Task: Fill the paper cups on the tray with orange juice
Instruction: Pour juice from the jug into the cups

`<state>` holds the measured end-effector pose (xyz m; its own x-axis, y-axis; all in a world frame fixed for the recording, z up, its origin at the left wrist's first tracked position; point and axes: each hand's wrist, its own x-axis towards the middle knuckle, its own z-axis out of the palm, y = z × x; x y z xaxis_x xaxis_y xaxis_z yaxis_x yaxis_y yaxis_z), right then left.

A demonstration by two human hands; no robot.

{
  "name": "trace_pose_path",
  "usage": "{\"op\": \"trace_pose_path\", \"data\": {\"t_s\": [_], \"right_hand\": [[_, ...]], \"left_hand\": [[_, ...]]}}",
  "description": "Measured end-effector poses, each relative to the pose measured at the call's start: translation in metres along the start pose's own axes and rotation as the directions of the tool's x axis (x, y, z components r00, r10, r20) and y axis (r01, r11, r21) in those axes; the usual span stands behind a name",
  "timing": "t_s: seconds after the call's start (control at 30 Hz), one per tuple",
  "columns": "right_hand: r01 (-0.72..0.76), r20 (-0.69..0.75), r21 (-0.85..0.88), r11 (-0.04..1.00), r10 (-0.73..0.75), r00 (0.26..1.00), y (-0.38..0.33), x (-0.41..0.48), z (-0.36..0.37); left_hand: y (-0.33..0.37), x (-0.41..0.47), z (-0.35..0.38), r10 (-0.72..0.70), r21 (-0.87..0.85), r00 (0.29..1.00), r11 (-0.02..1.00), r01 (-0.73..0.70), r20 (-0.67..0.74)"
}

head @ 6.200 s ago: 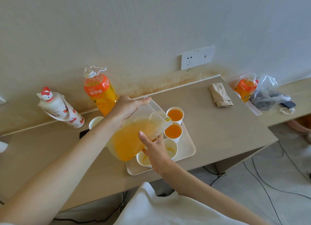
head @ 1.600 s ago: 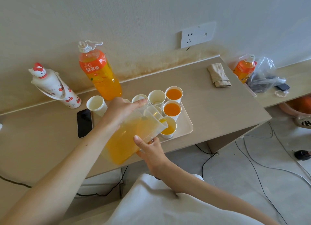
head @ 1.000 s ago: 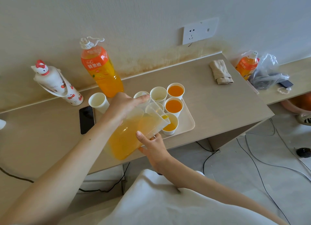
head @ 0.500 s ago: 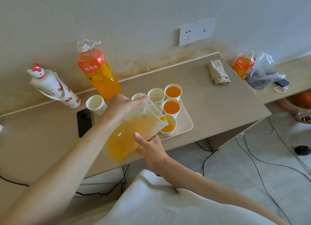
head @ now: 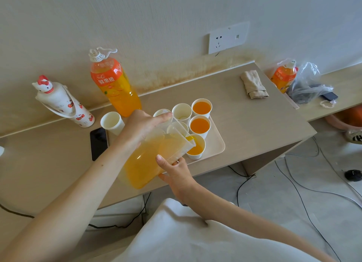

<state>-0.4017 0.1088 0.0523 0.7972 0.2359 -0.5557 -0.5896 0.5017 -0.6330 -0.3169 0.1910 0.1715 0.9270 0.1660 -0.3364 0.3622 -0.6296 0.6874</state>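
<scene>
Over the beige worktop [head: 244, 124], a juice pitcher [head: 154, 158] is held tilted by left hand [head: 141, 125] and right hand [head: 176, 172] above a part-filled cup [head: 196, 150].

Tilted pitcher [head: 150, 161] at nearest cup [head: 197, 150] — left hand [head: 143, 127] above, right hand [head: 177, 173] below

Phone [head: 98, 143] near cat-topped flask [head: 62, 103]

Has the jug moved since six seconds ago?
Yes. The jug moved toward the person along the tray, from the middle filled cup to over the nearest cup.
</scene>
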Motion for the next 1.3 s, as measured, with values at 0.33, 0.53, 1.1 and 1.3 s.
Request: {"op": "trace_pose_path", "data": {"t_s": [0.33, 0.53, 1.1, 1.3], "right_hand": [[0.012, 0.017, 0.023, 1.0, -0.012, 1.0, 0.0016, 0.0007, 0.0012], [0.016, 0.024, 0.024, 1.0, -0.017, 1.0, 0.002, 0.0001, 0.0021], [0.027, 0.031, 0.041, 0.999, -0.028, 0.999, 0.005, 0.003, 0.0034], [0.026, 0.032, 0.034, 0.999, -0.027, 0.999, 0.0059, 0.0035, 0.0017]], "left_hand": [[-0.0035, 0.0026, -0.0015, 0.003, -0.003, 1.0, 1.0, -0.003, 0.007], [-0.0027, 0.0013, -0.0016, 0.002, 0.002, 1.0, 1.0, -0.002, -0.007], [-0.0023, -0.0004, -0.0032, -0.01, 0.002, 1.0, 1.0, 0.01, 0.0], [-0.0008, -0.0032, -0.004, -0.012, -0.005, 1.0, 1.0, 0.012, -0.011]]}}
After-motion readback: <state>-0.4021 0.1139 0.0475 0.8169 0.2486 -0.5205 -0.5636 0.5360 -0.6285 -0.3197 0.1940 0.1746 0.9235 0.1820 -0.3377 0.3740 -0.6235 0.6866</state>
